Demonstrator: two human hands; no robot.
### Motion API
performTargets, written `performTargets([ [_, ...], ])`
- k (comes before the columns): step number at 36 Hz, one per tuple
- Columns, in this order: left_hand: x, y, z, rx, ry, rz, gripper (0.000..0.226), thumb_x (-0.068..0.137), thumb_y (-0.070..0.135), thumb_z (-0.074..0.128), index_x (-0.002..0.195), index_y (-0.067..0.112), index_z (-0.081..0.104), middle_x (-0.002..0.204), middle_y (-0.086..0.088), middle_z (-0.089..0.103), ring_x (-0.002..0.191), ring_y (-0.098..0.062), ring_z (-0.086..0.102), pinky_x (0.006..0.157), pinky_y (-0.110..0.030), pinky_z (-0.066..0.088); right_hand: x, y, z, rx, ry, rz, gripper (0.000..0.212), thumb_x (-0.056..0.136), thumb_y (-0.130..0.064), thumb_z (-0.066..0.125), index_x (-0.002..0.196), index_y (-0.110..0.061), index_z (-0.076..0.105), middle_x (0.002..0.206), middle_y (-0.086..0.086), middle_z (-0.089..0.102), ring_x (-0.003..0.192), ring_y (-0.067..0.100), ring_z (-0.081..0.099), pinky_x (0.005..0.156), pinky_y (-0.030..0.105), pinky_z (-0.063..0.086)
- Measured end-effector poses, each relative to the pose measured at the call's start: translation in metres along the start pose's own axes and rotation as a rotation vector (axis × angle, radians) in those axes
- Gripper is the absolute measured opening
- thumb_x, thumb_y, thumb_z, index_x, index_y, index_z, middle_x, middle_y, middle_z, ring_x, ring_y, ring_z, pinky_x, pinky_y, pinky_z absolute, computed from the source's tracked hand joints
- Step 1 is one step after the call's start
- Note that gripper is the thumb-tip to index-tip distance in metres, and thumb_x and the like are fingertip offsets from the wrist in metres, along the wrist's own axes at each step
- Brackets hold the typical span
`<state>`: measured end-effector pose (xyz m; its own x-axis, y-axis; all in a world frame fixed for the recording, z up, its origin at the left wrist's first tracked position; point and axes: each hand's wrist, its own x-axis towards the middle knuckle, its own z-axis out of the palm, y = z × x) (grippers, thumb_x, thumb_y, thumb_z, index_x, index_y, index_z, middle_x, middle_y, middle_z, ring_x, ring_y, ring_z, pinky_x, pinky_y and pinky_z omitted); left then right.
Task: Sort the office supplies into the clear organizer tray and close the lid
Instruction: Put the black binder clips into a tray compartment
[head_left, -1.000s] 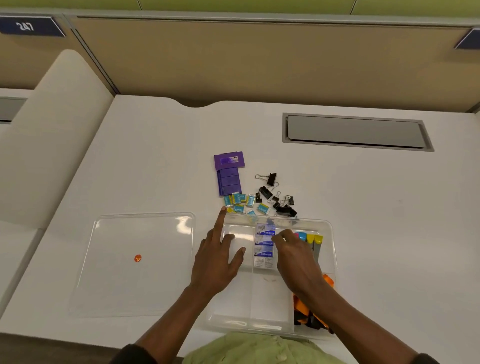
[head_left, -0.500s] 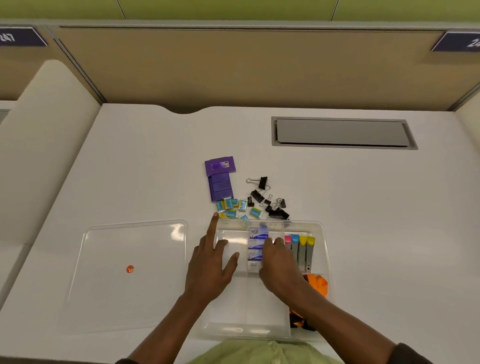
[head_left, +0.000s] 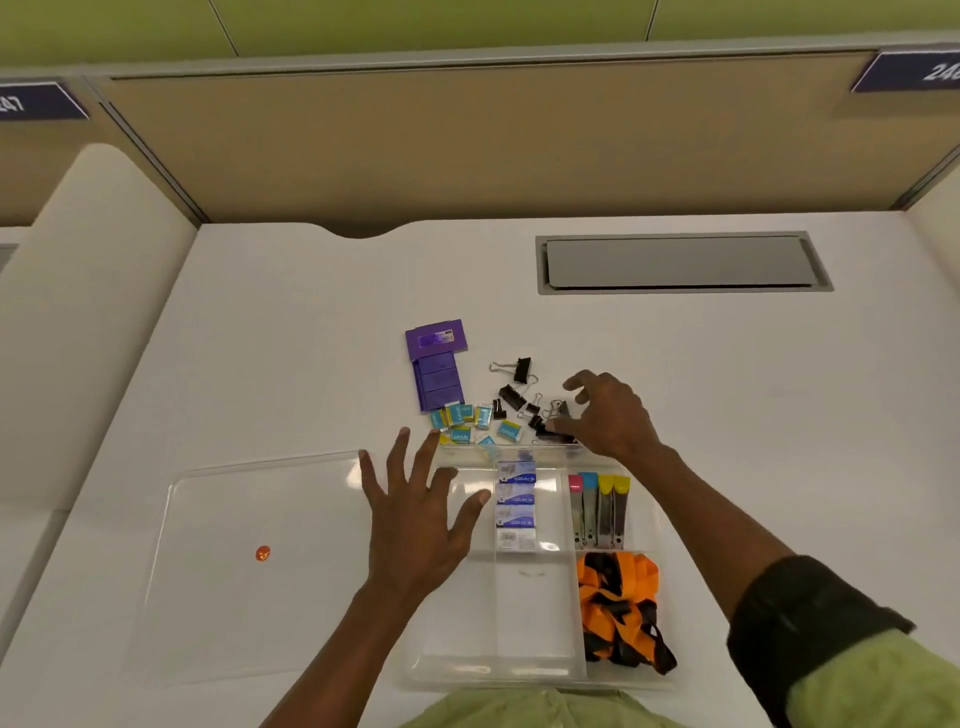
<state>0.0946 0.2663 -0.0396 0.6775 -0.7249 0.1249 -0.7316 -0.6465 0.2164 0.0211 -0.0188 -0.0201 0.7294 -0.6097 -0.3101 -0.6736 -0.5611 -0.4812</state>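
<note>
The white surface (head_left: 311, 338) carries a clear lid (head_left: 234, 597) lying flat at 9 o'clock of the clear organizer tray (head_left: 535, 613), which sits open at 6 o'clock. The left hand (head_left: 415, 525) hovers over the tray's 9 o'clock side with fingers (head_left: 397, 457) spread. The right hand (head_left: 613, 415) curls over the binder clips (head_left: 514, 397) at the tray's 12 o'clock; I cannot tell if it grips one. Orange lanyards (head_left: 618, 597) fill the 4 o'clock compartment, and staple boxes (head_left: 515, 512) the middle one. Purple boxes (head_left: 436, 364) and small blue packets (head_left: 460, 415) lie at 11 o'clock outside.
</note>
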Motion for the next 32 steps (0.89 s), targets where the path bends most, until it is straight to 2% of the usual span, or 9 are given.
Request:
performTargets([
  [3, 0.028, 0.008, -0.005, -0.036, 0.075, 0.039, 0.046, 0.097, 0.061, 0.058, 0.108, 0.022, 0.079, 0.143, -0.003, 0.066, 0.152, -0.032, 0.043, 0.124, -0.068, 0.022, 0.01, 0.001, 0.0, -0.093, -0.139, 0.004, 0.094, 0.055, -0.07, 0.083, 0.133, -0.03, 0.049, 0.124, 0.006, 0.053, 0.11, 0.023, 0.058, 0.089, 0.042, 0.053],
  [6, 0.067, 0.015, -0.004, -0.127, 0.093, 0.066, 0.041, 0.095, 0.052, 0.066, 0.112, 0.015, 0.075, 0.134, -0.007, 0.068, 0.14, -0.034, 0.051, 0.114, -0.055, 0.042, 0.016, 0.0, 0.003, -0.155, -0.167, -0.034, 0.093, 0.058, -0.065, 0.085, 0.136, -0.029, 0.048, 0.127, 0.011, 0.045, 0.11, 0.029, 0.057, 0.091, 0.043, 0.052],
  [8, 0.097, 0.021, -0.003, -0.173, 0.008, 0.068, 0.044, 0.094, 0.048, 0.071, 0.119, 0.013, 0.07, 0.136, -0.009, 0.064, 0.138, -0.034, 0.05, 0.109, -0.051, 0.046, 0.018, -0.001, 0.006, -0.21, -0.141, -0.069, 0.088, 0.061, -0.064, 0.084, 0.134, -0.029, 0.049, 0.124, 0.011, 0.045, 0.105, 0.031, 0.059, 0.088, 0.043, 0.055],
  [13, 0.165, 0.043, 0.003, -0.099, -0.306, 0.146, 0.075, 0.092, 0.046, 0.076, 0.15, 0.008, 0.048, 0.151, -0.011, 0.05, 0.14, -0.03, 0.044, 0.111, -0.047, 0.046, 0.025, -0.005, 0.012, -0.234, -0.113, -0.11, 0.083, 0.06, -0.055, 0.088, 0.128, -0.027, 0.049, 0.12, 0.013, 0.046, 0.096, 0.032, 0.061, 0.078, 0.042, 0.057],
  [20, 0.201, 0.054, 0.025, 0.046, -0.591, 0.276, 0.104, 0.081, 0.025, 0.09, 0.164, 0.016, 0.027, 0.168, -0.012, 0.027, 0.152, -0.032, 0.03, 0.112, -0.048, 0.049, 0.03, 0.001, 0.014, -0.19, -0.084, -0.061, 0.077, 0.062, -0.051, 0.086, 0.122, -0.023, 0.047, 0.115, 0.011, 0.045, 0.093, 0.03, 0.061, 0.076, 0.042, 0.057],
  [24, 0.202, 0.056, 0.034, 0.067, -0.608, 0.311, 0.099, 0.08, 0.024, 0.091, 0.161, 0.019, 0.035, 0.164, -0.01, 0.033, 0.148, -0.031, 0.033, 0.11, -0.046, 0.05, 0.029, 0.01, 0.012, -0.147, -0.058, -0.013, 0.077, 0.065, -0.048, 0.084, 0.124, -0.019, 0.043, 0.113, 0.012, 0.048, 0.093, 0.03, 0.06, 0.077, 0.043, 0.057],
  [28, 0.206, 0.057, 0.037, 0.046, -0.567, 0.316, 0.079, 0.077, 0.025, 0.093, 0.147, 0.017, 0.057, 0.139, -0.009, 0.048, 0.128, -0.029, 0.045, 0.095, -0.042, 0.054, 0.026, 0.015, 0.009, -0.113, -0.041, 0.007, 0.073, 0.064, -0.039, 0.084, 0.119, -0.022, 0.04, 0.106, 0.008, 0.049, 0.089, 0.027, 0.06, 0.073, 0.041, 0.056],
  [32, 0.209, 0.059, 0.039, -0.009, -0.575, 0.298, 0.068, 0.078, 0.017, 0.09, 0.138, 0.013, 0.059, 0.131, -0.011, 0.051, 0.12, -0.029, 0.049, 0.093, -0.04, 0.05, 0.027, 0.017, 0.009, -0.083, -0.036, 0.019, 0.068, 0.065, -0.03, 0.083, 0.117, -0.018, 0.041, 0.105, 0.009, 0.053, 0.091, 0.028, 0.062, 0.071, 0.038, 0.053],
])
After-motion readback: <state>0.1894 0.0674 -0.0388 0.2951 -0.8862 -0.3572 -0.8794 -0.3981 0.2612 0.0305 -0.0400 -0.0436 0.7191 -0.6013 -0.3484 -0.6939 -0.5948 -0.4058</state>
